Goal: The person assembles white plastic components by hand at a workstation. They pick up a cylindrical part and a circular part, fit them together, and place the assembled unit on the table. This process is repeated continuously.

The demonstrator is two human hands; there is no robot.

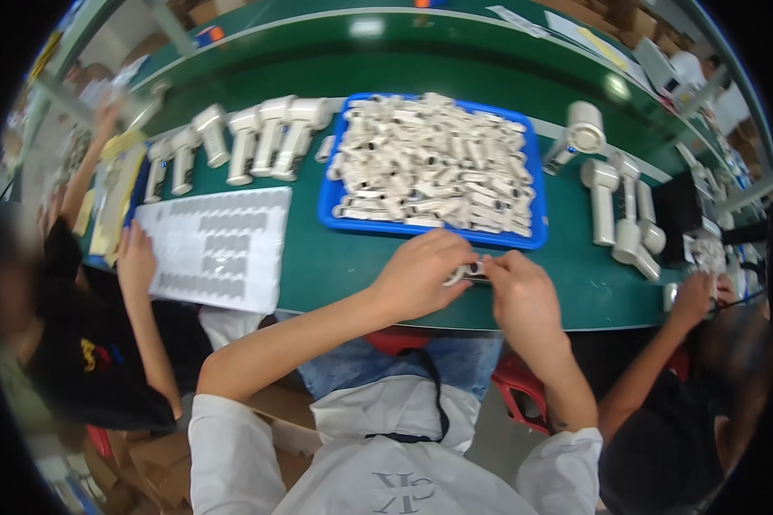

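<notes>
My left hand (428, 273) and my right hand (522, 292) meet over the front edge of the green table. Between their pinched fingertips is a small white plastic part (474, 268) with a dark spot on it. Fingers cover most of its shape. Just beyond my hands lies a blue tray (325, 193), heaped with many similar white plastic parts (429, 163).
White handheld devices (272, 137) stand in a row at the left, more (603, 202) at the right. A white moulded sheet (266, 257) lies left, under a co-worker's hand (135, 257). Another co-worker's hand (694, 299) works by a black box (688, 215).
</notes>
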